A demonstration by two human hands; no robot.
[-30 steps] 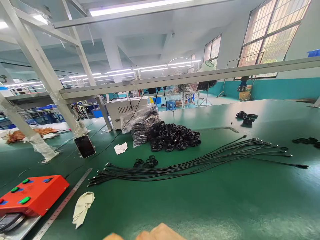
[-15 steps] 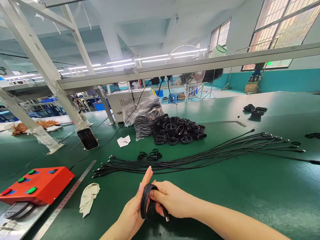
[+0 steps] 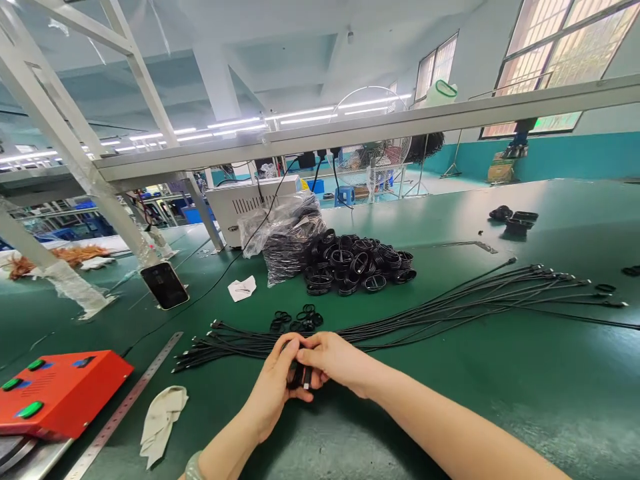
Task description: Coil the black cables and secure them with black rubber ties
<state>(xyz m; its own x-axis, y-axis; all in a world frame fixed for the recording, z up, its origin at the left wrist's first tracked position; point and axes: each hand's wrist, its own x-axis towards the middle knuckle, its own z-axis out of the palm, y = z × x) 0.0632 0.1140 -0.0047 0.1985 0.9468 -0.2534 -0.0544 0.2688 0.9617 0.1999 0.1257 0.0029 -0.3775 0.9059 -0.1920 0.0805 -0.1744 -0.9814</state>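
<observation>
My left hand point(image 3: 273, 387) and my right hand point(image 3: 335, 363) meet over the green mat, both shut on a small coiled black cable point(image 3: 300, 377), which they mostly hide. Just beyond my fingers, a long bundle of loose black cables point(image 3: 415, 323) lies spread across the mat, its connector ends pointing left and right. Small black cable ties point(image 3: 296, 320) lie in a little heap past my left hand. Farther back sits a large pile of coiled black cables point(image 3: 355, 263).
A red box with green buttons point(image 3: 60, 393), a steel ruler point(image 3: 125, 407), a cream cloth point(image 3: 160, 423) and a phone point(image 3: 165, 285) lie to the left. A plastic bag of coils point(image 3: 287, 240) stands by a white machine point(image 3: 245, 210). Overhead, a metal frame crosses the bench.
My hands have moved closer together and farther up the mat. The cable coil is now held tighter and more hidden, and its loose end no longer hangs below my right hand.
</observation>
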